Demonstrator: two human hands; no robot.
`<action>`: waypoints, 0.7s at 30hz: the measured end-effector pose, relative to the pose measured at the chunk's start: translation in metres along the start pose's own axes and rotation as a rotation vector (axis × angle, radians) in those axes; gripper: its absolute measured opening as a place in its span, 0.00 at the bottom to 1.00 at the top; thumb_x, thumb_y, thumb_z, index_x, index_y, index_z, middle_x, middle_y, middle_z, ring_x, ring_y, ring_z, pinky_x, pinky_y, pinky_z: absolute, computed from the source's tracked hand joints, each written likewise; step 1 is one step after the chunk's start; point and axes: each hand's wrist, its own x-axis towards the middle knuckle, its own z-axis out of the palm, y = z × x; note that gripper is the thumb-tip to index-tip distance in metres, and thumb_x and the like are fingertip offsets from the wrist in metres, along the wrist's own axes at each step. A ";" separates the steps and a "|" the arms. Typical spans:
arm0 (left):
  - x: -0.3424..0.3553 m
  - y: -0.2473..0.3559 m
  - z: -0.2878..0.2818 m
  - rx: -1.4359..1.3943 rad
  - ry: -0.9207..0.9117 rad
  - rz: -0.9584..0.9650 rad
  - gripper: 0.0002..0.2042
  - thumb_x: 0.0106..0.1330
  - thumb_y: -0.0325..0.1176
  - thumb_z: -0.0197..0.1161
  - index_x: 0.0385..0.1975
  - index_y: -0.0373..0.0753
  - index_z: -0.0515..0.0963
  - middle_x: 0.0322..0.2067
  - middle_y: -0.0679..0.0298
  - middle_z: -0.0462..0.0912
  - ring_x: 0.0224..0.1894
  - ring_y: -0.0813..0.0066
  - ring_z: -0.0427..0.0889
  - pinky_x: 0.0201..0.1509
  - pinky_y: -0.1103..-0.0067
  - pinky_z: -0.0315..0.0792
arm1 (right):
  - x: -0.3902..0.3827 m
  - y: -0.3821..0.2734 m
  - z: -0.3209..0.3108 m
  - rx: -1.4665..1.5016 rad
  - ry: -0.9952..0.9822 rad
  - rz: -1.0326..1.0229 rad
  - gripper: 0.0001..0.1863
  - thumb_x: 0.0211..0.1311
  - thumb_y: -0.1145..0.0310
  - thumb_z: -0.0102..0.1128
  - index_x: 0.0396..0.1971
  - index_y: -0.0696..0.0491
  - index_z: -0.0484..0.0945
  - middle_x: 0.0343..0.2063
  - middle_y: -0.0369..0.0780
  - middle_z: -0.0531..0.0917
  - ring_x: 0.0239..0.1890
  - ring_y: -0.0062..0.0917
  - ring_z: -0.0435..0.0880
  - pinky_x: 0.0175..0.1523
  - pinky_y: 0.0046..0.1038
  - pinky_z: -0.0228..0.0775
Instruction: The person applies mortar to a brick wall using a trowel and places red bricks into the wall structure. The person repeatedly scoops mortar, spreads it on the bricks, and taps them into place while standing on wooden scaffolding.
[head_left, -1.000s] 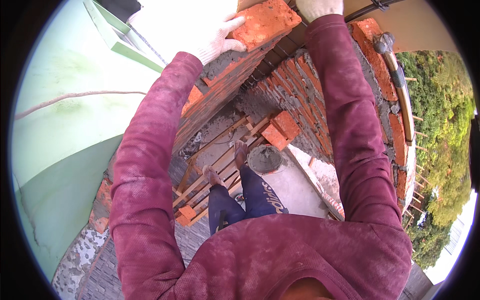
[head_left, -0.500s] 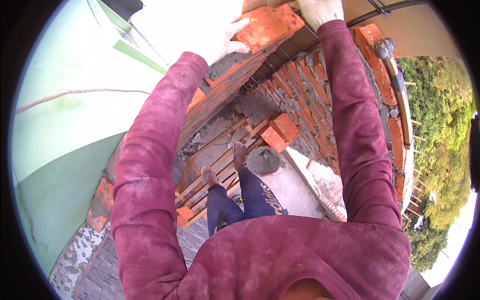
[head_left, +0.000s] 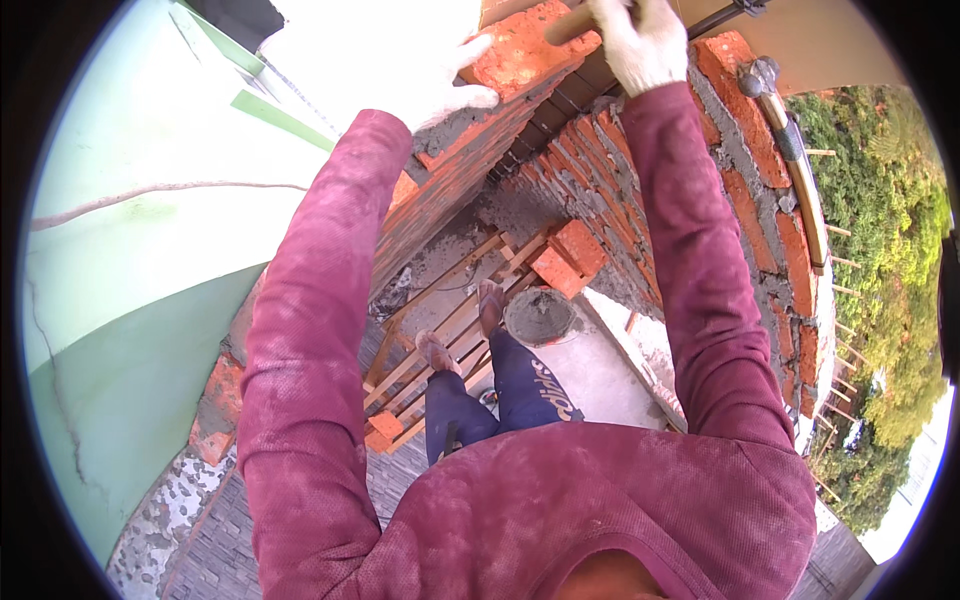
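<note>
At the top of the head view, an orange brick [head_left: 520, 52] lies on the brick wall on the left. My left hand [head_left: 436, 85], in a white glove, grips its near end, with thumb and fingers apart along the edges. My right hand [head_left: 640, 42], also gloved, is closed round a tool with a brown, rounded handle [head_left: 572, 25]. The handle's blunt end is over the brick's right side; whether they touch I cannot tell. The rest of this tool is hidden. Grey mortar [head_left: 450, 140] shows beside the brick.
A hammer [head_left: 770, 90] hangs on the right-hand brick wall [head_left: 750, 215]. Below are loose bricks [head_left: 572, 258], a bucket of mortar [head_left: 540, 316] and wooden slats [head_left: 430, 350] under my feet. A pale green wall [head_left: 130, 290] stands left; foliage [head_left: 880, 250] is beyond the right wall.
My right hand has come lower in the picture, and the brown handle now shows over the brick. My left hand stays on the brick. The whole view has shifted slightly.
</note>
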 end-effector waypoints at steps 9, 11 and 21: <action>-0.188 0.071 -0.252 0.365 0.701 0.168 0.28 0.60 0.26 0.76 0.62 0.28 0.80 0.70 0.42 0.70 0.69 0.51 0.76 0.72 0.60 0.73 | -0.251 0.043 0.010 0.827 -0.046 1.339 0.22 0.78 0.44 0.52 0.39 0.50 0.74 0.19 0.32 0.72 0.14 0.24 0.70 0.20 0.33 0.62; -0.231 0.056 -0.318 0.652 0.901 0.164 0.27 0.58 0.28 0.79 0.60 0.32 0.82 0.66 0.41 0.73 0.67 0.49 0.76 0.67 0.60 0.77 | -0.241 0.041 0.045 0.800 -0.067 1.257 0.20 0.79 0.47 0.51 0.37 0.50 0.74 0.19 0.32 0.72 0.14 0.23 0.69 0.19 0.31 0.64; -0.298 -0.024 -0.455 1.587 0.803 0.219 0.26 0.62 0.56 0.71 0.48 0.40 0.83 0.36 0.57 0.75 0.37 0.55 0.74 0.40 0.58 0.67 | -0.240 0.007 0.139 0.683 -0.156 1.079 0.18 0.77 0.56 0.54 0.36 0.58 0.76 0.21 0.39 0.76 0.15 0.25 0.78 0.20 0.35 0.74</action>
